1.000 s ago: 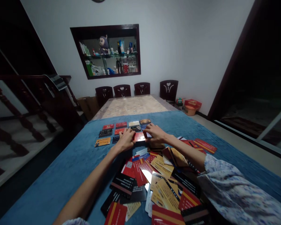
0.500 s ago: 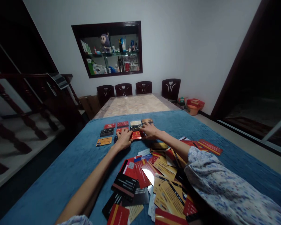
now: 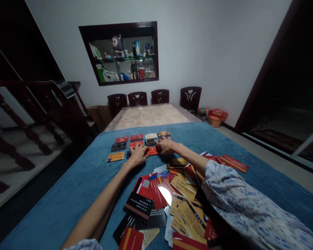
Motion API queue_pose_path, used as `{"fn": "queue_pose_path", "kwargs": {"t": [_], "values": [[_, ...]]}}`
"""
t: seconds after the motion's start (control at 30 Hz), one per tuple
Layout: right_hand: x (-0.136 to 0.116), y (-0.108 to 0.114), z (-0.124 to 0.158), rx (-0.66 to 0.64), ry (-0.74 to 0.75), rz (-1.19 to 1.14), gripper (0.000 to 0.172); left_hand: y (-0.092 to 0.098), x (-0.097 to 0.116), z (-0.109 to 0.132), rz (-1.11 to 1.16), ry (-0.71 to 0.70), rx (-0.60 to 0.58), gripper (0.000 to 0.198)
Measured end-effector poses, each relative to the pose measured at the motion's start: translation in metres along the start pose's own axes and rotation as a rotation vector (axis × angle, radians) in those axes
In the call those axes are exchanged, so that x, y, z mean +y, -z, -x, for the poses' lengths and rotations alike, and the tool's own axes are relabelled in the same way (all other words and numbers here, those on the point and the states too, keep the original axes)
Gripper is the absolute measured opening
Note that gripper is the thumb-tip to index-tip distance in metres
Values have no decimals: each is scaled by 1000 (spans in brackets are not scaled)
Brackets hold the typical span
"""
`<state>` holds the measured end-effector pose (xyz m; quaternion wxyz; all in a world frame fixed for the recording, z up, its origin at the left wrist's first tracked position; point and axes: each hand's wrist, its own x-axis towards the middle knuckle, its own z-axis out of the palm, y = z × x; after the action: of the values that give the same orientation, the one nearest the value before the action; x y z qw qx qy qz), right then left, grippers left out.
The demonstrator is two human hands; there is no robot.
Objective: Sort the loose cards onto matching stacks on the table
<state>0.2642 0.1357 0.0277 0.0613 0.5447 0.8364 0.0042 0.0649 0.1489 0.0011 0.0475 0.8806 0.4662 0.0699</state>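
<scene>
So both hands are out at the far side of the table (image 3: pixel 52 215), on the blue cloth (image 3: pixel 88 180). The left hand (image 3: pixel 138 155) and right hand (image 3: pixel 167 146) have one red card (image 3: pixel 152 151) between them, fingers pinched narrow on its two short ends. The card sits low over the cloth in the third row of a neat grid of cards (image 3: pixel 135 140), a little right of an orange card (image 3: pixel 115 157). Can't tell if it's lying flat or a bit lifted. Closer in there's a messy pile of cards (image 3: pixel 172 205) under the right forearm.
</scene>
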Motion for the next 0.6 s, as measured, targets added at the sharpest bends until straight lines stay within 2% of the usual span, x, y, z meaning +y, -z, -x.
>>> {"fn": "queue_pose_path", "kwargs": {"t": [0.27, 0.6], "values": [[-5, 6, 2, -25, -15, -23, 35, -9, -7, -7, -27, 1, 13, 25], [-8, 4, 1, -20, -48, -38, 37, -11, -8, -8, -33, -7, 35, 23]]}}
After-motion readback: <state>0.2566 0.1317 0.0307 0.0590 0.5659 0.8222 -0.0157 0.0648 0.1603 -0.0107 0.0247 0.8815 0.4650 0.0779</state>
